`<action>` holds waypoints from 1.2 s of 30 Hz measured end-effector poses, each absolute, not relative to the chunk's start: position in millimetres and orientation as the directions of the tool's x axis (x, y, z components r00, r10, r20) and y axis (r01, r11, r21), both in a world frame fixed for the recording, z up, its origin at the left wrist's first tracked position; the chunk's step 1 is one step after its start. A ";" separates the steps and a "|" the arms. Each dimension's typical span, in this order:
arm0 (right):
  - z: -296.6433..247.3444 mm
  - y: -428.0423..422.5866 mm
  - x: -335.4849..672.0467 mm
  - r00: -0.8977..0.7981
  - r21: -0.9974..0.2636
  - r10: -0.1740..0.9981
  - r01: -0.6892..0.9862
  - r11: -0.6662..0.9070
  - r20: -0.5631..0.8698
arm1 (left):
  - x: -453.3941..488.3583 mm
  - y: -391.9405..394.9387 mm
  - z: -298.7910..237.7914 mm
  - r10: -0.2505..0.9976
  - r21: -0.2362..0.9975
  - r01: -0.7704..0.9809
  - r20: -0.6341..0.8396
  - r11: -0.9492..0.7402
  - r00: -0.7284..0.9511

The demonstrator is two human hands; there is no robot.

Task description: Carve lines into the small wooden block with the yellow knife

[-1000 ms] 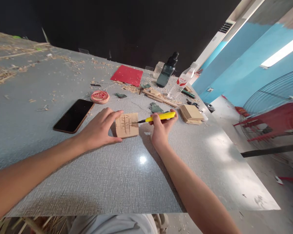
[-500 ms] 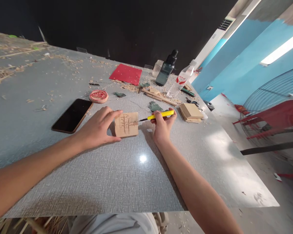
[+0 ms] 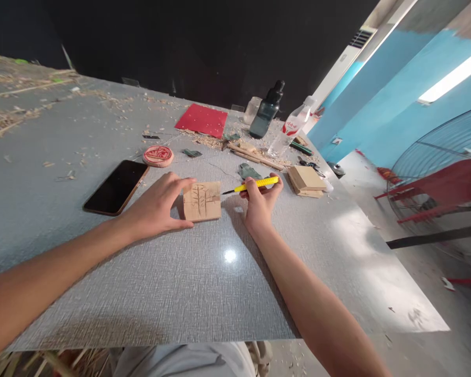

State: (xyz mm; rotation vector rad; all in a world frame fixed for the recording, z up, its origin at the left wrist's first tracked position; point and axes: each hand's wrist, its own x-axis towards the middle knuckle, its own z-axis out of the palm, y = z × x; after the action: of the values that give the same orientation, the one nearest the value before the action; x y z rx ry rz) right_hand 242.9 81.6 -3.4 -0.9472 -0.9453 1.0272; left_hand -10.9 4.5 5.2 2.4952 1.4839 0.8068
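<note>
Wood block: a small square wooden block [image 3: 202,201] with a carved tree-like figure lies flat on the grey bench [image 3: 204,283], between the two hands.
Left hand: the left hand [image 3: 155,208] rests on the bench with its fingers [image 3: 182,183] spread and clamped round the block's left side, forefinger along the far edge, thumb on the near edge.
Right hand: the right hand [image 3: 259,201] has its fingers closed on a yellow craft knife [image 3: 251,185]; the dark blade tip sits just right of the block's far right corner, apparently just off the wood.
Risk, slip: as I judge it, the blade points toward the left fingers; a hard push that jumps the grain could run across the block into them.
Risk, block: held from one side only on a smooth bench, the block could skid or turn under pressure and spoil the cut lines.
Beyond the fingers: a black phone [image 3: 116,187] left of the left hand; a stack of wood blanks [image 3: 306,181] right of the knife; wood shavings [image 3: 210,140] farther off.
</note>
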 end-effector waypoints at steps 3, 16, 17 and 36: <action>-3.2 78.3 238.9 0.190 -0.930 0.963 -0.279 0.239 0.191 | -10.9 4.3 5.6 0.845 0.380 0.770 0.384 -0.512 0.372; -2.4 79.8 240.2 0.216 -0.945 0.960 -0.236 0.227 0.177 | -11.6 4.5 6.4 0.845 0.401 0.757 0.383 -0.516 0.373; -2.1 79.7 240.2 0.233 -0.945 0.957 -0.236 0.228 0.172 | -11.7 4.6 6.4 0.844 0.403 0.755 0.385 -0.518 0.374; -1.1 76.3 239.7 0.226 -0.945 0.960 -0.241 0.220 0.166 | -12.6 4.0 6.9 0.841 0.391 0.756 0.379 -0.525 0.387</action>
State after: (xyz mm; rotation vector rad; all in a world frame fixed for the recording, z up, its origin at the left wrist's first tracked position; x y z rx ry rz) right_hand 239.7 76.3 -1.1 -0.9643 -0.9568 1.0352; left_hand -12.6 4.0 6.9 2.4847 1.4425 0.8180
